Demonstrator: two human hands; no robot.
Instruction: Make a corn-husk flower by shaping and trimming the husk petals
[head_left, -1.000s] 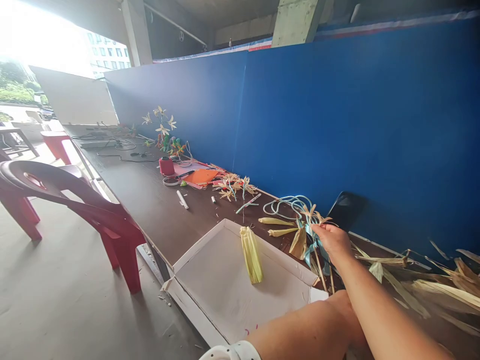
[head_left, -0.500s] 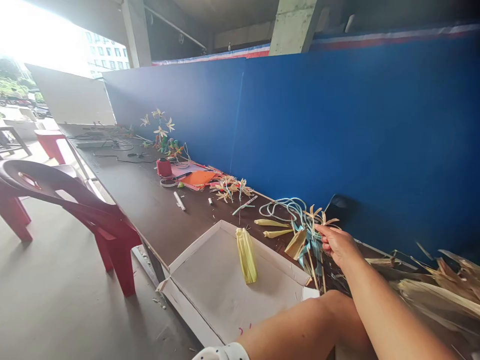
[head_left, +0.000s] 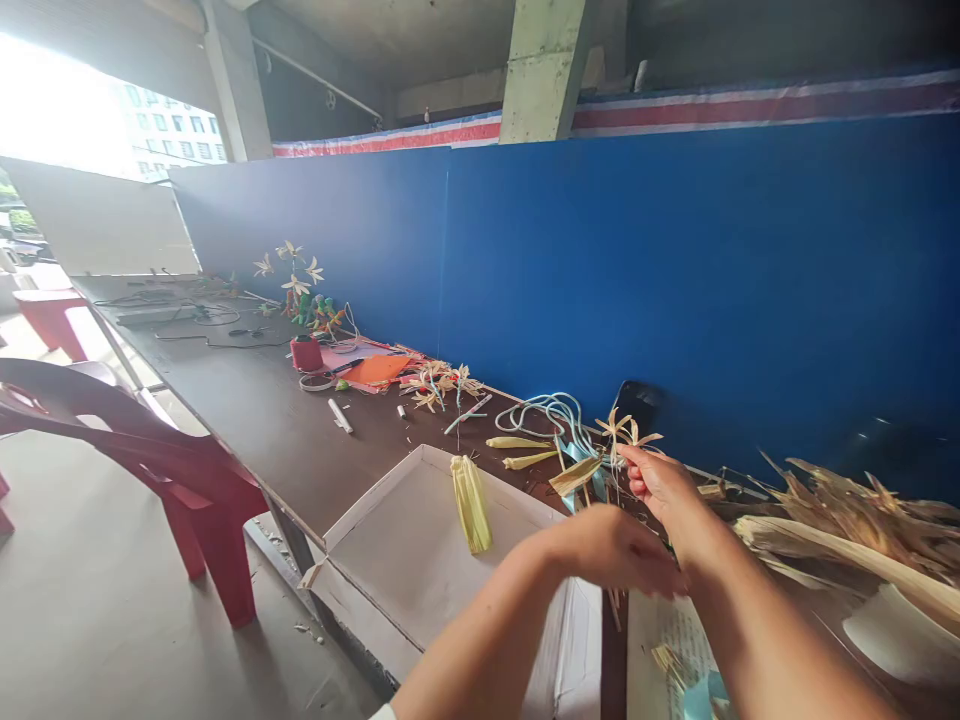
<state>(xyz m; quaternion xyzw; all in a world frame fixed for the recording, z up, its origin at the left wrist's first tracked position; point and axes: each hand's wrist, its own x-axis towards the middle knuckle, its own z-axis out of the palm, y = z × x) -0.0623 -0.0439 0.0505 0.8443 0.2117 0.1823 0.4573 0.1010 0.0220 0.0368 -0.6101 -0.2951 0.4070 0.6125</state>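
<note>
Petals are already formed on the husk flower, which is pinched above the bench by the right hand, while the left hand's blurred finger closure cannot be determined and the loose husks are apparently unworked.

Wall blue | spool red | banner red-white striped

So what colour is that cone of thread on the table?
The cone of thread is red, best seen in the head view.
</note>
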